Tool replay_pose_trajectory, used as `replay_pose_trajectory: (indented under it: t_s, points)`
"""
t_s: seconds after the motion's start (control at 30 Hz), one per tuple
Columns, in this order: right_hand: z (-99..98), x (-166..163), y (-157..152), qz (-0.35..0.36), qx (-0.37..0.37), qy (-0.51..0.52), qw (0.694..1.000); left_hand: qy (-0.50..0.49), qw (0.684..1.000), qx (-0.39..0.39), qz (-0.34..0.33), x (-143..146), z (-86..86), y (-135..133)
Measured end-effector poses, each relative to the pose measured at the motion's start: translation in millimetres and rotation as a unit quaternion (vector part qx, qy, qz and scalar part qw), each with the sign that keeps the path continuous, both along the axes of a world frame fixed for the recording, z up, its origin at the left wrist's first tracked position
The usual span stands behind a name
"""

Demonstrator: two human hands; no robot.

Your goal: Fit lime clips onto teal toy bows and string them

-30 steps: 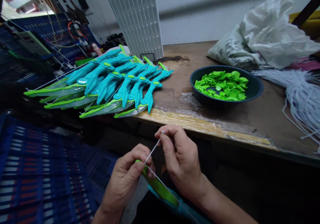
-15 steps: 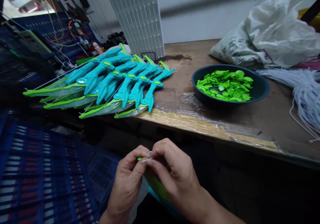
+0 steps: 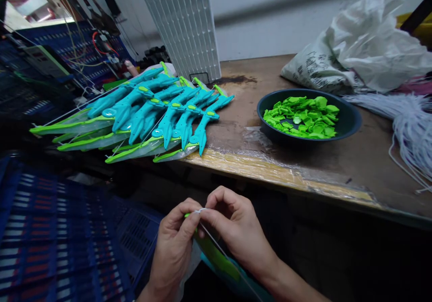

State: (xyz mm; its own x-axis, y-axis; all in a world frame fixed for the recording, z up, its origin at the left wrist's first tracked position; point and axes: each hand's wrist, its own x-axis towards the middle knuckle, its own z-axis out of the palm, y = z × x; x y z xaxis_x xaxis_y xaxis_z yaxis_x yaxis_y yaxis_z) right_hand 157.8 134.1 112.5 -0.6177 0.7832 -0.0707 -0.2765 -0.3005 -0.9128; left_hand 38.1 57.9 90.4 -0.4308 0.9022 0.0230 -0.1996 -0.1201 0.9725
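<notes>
Below the table's front edge, my left hand is closed round the green tip of a toy bow with a teal body. My right hand pinches a thin white string right at that tip, touching the left fingers. The string runs down along the bow's green limb. Most of the bow is hidden under my hands and forearm.
A row of several teal-and-green toy bows lies on the worn wooden table at the left. A dark bowl of small green plastic pieces sits mid-table. White strings and a white sack lie right. Blue crates stand lower left.
My right hand came down from a raised pull on the string to the bow's tip, meeting the left fingers. The string end is now pinched at the tip.
</notes>
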Motion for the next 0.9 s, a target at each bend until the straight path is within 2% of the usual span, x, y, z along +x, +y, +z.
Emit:
replay_pose_trajectory:
  t_s: [0.17,0.27,0.4,0.47,0.6,0.7,0.8,0.9]
  points:
    - [-7.0,0,-4,-0.070,0.153,-0.053,0.984,-0.026,0.998,-0.022,0.043,4,2.3,3]
    - [-9.5,2,-7,-0.066,0.227,-0.044,0.971,-0.037,0.995,-0.045,0.077,7,1.4,4]
    - [-7.0,7,-9,-0.057,0.277,-0.022,0.959,-0.029,0.994,-0.060,0.091,7,-0.9,4]
    - [-3.3,8,-8,-0.050,0.284,-0.010,0.957,-0.023,0.995,-0.064,0.073,4,-1.2,4]
    - [3.9,9,-4,-0.037,0.294,-0.016,0.955,-0.008,0.998,-0.057,-0.010,-5,-0.9,2]
    - [6.6,7,-4,-0.042,0.278,-0.042,0.959,0.004,0.998,-0.058,-0.030,-11,-3.5,0]
    - [6.7,6,-5,-0.058,0.233,-0.060,0.969,0.017,0.998,-0.064,-0.016,-11,-7.5,0]
    - [5.2,5,-4,-0.051,0.149,-0.060,0.986,0.027,0.997,-0.069,-0.009,-10,-8.5,1]
